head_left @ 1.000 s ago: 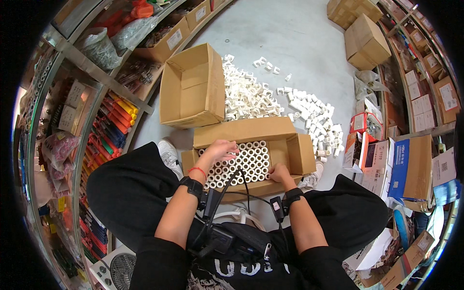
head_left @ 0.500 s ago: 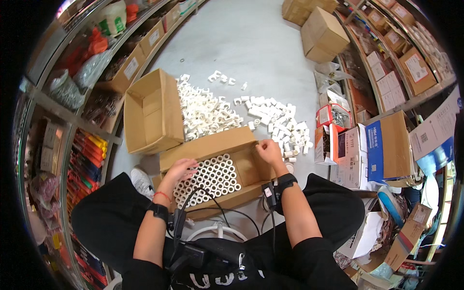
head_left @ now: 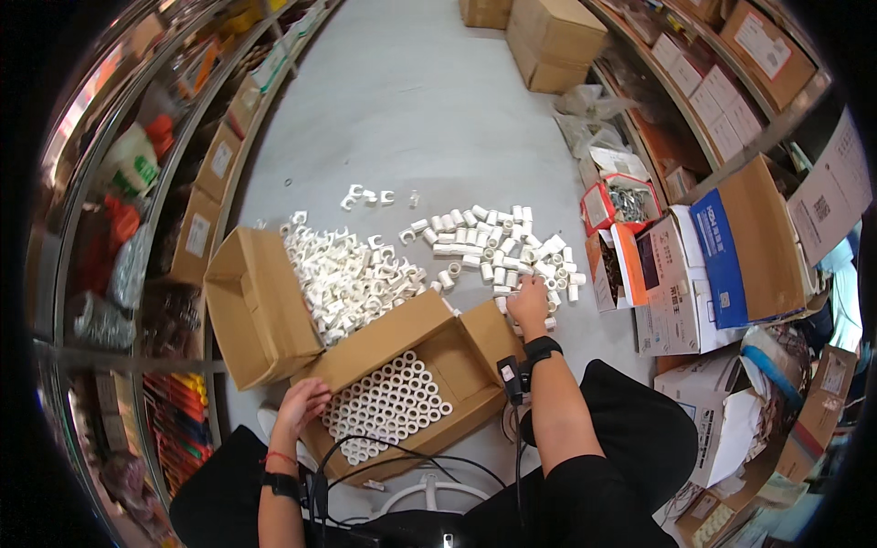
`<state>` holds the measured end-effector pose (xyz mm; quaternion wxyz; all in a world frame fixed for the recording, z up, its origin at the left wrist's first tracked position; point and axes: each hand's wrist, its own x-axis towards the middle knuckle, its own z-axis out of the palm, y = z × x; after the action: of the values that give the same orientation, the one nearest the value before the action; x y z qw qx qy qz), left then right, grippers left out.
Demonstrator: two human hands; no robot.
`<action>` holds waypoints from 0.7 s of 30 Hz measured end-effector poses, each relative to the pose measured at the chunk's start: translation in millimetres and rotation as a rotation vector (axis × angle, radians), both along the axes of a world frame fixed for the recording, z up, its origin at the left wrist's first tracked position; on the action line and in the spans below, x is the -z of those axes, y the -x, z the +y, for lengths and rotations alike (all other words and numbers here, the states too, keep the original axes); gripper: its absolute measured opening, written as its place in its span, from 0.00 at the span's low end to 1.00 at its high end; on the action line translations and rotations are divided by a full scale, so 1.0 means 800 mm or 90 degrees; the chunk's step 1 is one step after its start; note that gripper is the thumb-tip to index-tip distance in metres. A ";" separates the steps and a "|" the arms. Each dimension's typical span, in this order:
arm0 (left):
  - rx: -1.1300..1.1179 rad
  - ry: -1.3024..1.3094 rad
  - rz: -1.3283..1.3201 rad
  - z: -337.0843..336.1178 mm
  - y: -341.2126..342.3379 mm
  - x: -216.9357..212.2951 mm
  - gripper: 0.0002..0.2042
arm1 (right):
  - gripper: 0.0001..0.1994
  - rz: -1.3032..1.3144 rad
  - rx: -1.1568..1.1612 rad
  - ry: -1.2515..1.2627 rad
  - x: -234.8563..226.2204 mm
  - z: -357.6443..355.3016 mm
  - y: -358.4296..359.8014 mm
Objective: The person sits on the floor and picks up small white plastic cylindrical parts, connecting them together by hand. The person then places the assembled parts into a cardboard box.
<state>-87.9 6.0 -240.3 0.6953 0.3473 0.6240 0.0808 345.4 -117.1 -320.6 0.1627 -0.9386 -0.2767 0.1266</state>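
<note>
On the floor in front of me, an open cardboard box (head_left: 475, 361) holds rows of white plastic pipe couplings (head_left: 384, 406), standing on end with their round openings up. They fill its left and middle; the right end shows bare cardboard. My left hand (head_left: 304, 404) is at the box's left end, empty, its fingers loosely stretched. Beyond the right corner of the box, my right hand (head_left: 527, 306) reaches down into a loose pile of white couplings (head_left: 493, 239). Its fingertips are among the pieces, and whether they grip one is hidden.
A heap of white C-shaped pipe clips (head_left: 352, 283) lies behind the box, beside a tipped, open carton (head_left: 260, 306). Shelves (head_left: 219, 100) line the left. Cartons (head_left: 676, 283) and a red box of metal parts (head_left: 626, 201) stand at right. Black cables (head_left: 411, 445) cross before the box.
My right hand has moved out of the box and forward to the loose couplings. The left has drawn back from above the rows to the box's left end. The view has shifted.
</note>
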 end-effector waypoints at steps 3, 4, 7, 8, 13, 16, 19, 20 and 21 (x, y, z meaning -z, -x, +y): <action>-0.028 0.023 0.021 -0.001 -0.002 0.000 0.11 | 0.18 -0.053 0.153 -0.007 0.005 0.003 -0.010; -0.028 0.028 0.020 0.000 -0.004 0.001 0.10 | 0.17 -0.031 0.198 -0.025 -0.001 0.003 -0.013; -0.038 0.047 0.018 0.002 -0.006 0.009 0.10 | 0.18 -0.056 0.226 -0.033 0.032 -0.018 -0.016; -0.039 0.048 0.020 0.003 -0.006 0.011 0.11 | 0.19 -0.101 0.228 -0.043 0.041 -0.022 -0.015; -0.034 0.068 0.029 0.009 -0.012 0.006 0.11 | 0.21 -0.173 0.164 -0.033 0.034 -0.032 -0.023; -0.026 0.083 0.022 0.012 -0.012 0.009 0.11 | 0.21 -0.136 0.131 -0.049 0.031 -0.039 -0.030; 0.001 0.086 0.026 0.018 -0.009 0.013 0.11 | 0.21 -0.130 0.102 -0.059 0.033 -0.042 -0.035; 0.001 0.087 0.033 0.018 -0.009 0.012 0.11 | 0.21 -0.115 0.096 -0.053 0.030 -0.041 -0.035; -0.001 0.088 0.039 0.016 -0.010 0.011 0.11 | 0.21 -0.099 0.089 -0.047 0.028 -0.040 -0.036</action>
<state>-79.8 18.6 -249.4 0.6981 0.3005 0.6493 0.0272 374.0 -149.2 -342.6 0.1835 -0.9560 -0.2266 0.0312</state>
